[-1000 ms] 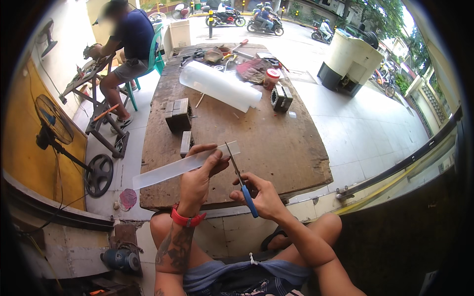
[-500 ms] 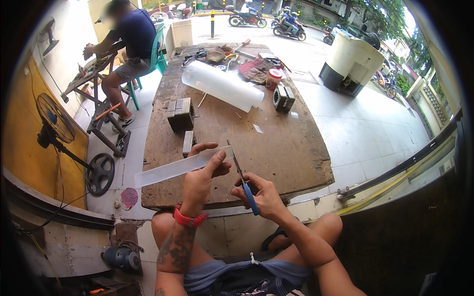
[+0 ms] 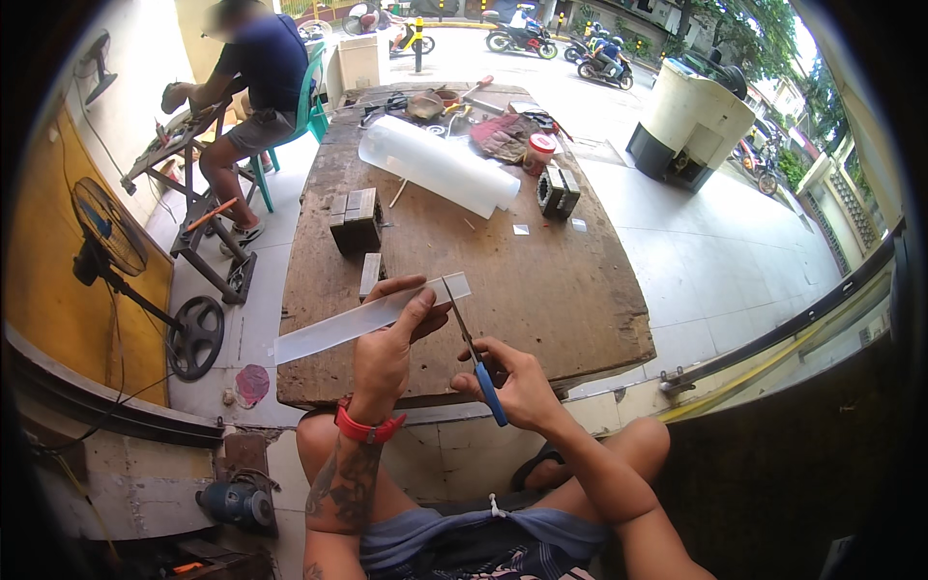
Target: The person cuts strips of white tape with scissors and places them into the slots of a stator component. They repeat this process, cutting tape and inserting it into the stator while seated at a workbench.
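A long strip of translucent whitish sheet (image 3: pixel 333 333) lies across my left hand (image 3: pixel 391 343), pinched between thumb and fingers near its right end. My right hand (image 3: pixel 512 382) grips a pair of scissors (image 3: pixel 490 394) with blue handles. Their blades cross the strip a short way in from its right end, just beyond my left fingertips. Both hands are above the near part of a worn wooden table (image 3: pixel 541 309). Farther back lies a large roll of the same-looking translucent sheet (image 3: pixel 435 166). Two small cut pieces (image 3: pixel 521 230) rest right of the middle.
Slotted metal blocks (image 3: pixel 356 222) stand at the left, another such block (image 3: pixel 558 192) at the right by a red-lidded jar (image 3: pixel 538 153). A dark red cloth (image 3: pixel 505 138) and tools crowd the far end. A standing fan (image 3: pixel 106 232) and a seated person (image 3: pixel 256 77) are at left.
The strip has slid right, so a longer end now sticks out past my left fingers and between the blades. One more small cut piece lies on the table, where the earlier one has shifted.
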`<state>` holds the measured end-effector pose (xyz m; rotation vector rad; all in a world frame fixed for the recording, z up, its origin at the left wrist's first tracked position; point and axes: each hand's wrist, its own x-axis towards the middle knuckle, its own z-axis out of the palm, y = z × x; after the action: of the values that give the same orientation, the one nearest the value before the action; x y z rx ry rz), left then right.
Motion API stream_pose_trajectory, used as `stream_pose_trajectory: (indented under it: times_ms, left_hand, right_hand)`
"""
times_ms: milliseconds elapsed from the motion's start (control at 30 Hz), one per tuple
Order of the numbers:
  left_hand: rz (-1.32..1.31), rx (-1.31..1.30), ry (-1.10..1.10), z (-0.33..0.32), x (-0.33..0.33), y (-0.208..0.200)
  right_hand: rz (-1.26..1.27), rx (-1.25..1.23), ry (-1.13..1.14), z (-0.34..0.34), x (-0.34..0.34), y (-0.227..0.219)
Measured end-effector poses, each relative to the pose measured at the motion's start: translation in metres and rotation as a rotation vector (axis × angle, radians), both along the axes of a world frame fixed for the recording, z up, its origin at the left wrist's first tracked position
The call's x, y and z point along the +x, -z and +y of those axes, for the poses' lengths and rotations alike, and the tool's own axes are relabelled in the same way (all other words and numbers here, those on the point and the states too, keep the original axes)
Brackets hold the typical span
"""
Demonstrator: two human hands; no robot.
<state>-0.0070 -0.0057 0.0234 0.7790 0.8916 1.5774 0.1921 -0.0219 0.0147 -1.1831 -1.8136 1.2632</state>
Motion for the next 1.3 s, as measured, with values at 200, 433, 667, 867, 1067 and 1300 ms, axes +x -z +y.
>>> stream_pose_trajectory:
  times_ms: [200,433,667,867,1067,1300]
  left_hand:
    - [-0.011,-0.016,0.038,0.000,-0.001,0.001]
    - [0.017,-0.024,0.016,0.000,-0.001,0.005]
    - [-0.156,0.051,-0.016,0.002,-0.009,0.003]
    - [0.005,-0.024,-0.031,0.000,-0.003,-0.002]
    - [0.011,-0.030,0.000,-0.002,0.000,-0.003]
    - [-0.010,-0.002,0.018,-0.001,-0.001,0.003]
  right_hand:
    - [0.014,-0.014,-0.005,0.002,0.000,0.002]
    - [0.082,-0.143,-0.004,0.003,-0.003,0.007]
    - [0.045,0.001,-0.002,0.001,0.000,0.005]
    - [-0.022,-0.001,-0.015,0.000,0.000,0.001]
    - [-0.014,0.002,-0.009,0.001,-0.002,0.000]
    - [0.039,-0.043,-0.006,0.001,-0.004,0.004]
